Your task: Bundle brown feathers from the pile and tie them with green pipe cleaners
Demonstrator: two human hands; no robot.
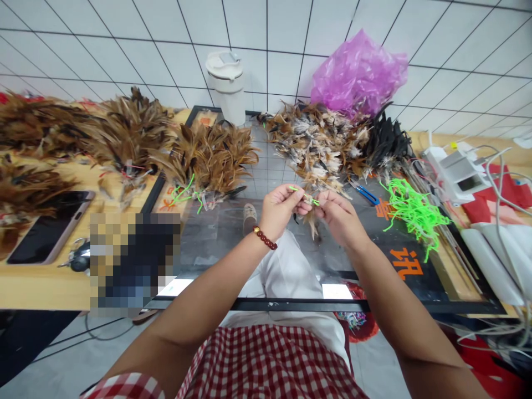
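Observation:
My left hand [281,209] and my right hand [338,216] meet above the glass table top [224,238], both pinched on one small feather bundle [311,217] wrapped with a green tie [305,196]. The feather tips hang down between the hands. A red bead bracelet [264,238] circles my left wrist. Just behind the hands lies a heap of mixed brown and white feathers [318,141]. A tied bundle of brown feathers [211,155] with green ties lies to the left.
A pile of green ties [413,210] and blue-handled scissors [366,193] lie right of the hands. More brown feather bundles [83,130], a phone [50,226] and keys [77,257] sit left. A white cup [226,83], pink plastic bag [357,72], black feathers [384,141] and cables [499,183] stand behind and right.

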